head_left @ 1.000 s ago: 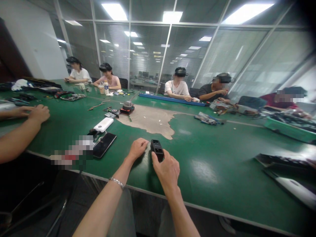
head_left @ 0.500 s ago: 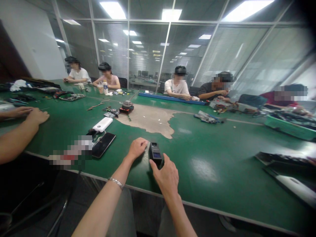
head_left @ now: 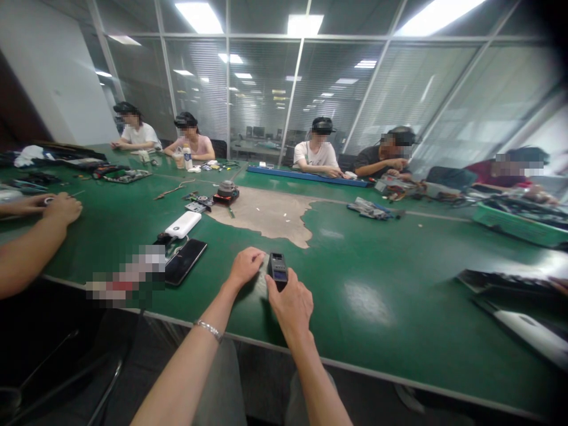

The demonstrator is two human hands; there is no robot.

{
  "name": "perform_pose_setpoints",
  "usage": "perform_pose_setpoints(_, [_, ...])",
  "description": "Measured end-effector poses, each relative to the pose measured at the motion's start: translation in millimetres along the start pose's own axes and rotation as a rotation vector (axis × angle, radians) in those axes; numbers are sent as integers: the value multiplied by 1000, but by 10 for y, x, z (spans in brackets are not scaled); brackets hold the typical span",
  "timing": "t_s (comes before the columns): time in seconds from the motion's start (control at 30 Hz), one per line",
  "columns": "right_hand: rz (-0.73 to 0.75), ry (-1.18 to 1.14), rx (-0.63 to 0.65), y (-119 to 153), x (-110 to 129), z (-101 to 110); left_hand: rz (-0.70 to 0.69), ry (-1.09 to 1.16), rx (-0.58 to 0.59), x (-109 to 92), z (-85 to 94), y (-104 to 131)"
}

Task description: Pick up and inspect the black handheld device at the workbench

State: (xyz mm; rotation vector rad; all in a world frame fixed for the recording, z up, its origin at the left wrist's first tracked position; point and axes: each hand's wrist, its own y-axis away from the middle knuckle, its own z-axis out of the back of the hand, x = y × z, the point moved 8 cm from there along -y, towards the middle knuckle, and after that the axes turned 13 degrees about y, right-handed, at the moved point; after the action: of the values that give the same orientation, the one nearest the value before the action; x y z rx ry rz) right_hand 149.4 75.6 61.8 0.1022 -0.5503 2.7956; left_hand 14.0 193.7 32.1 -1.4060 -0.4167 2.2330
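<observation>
Green tabletop, glass partition behind, people seated along far side. Black boxy device in front of wearer, long axis running roughly away from body, far end angled slightly left, small screen facing up and back toward wearer. Near end hidden by right hand; can't tell if base touches table. Right forearm comes in from lower right, hand clamped on device, thumb along left side, fingers round right. Left forearm slants up from lower left, bracelet at wrist; left hand curled, knuckles up, can't tell if it grips anything. Device sits just right of left hand; contact unclear. Black phone lies farther left.
</observation>
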Motion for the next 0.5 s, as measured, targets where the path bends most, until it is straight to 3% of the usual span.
perform_pose_setpoints(0.23, [-15, -9, 16, -21, -2, -6, -9, -7, 0, 19, -7, -4])
perform_pose_setpoints(0.4, [-58, -88, -29, -114, -43, 172, -4, -2, -1, 34, -7, 1])
perform_pose_setpoints(0.5, [-80, -155, -78, -214, -185, 295, 7, 4, -8, 44, -3, 5])
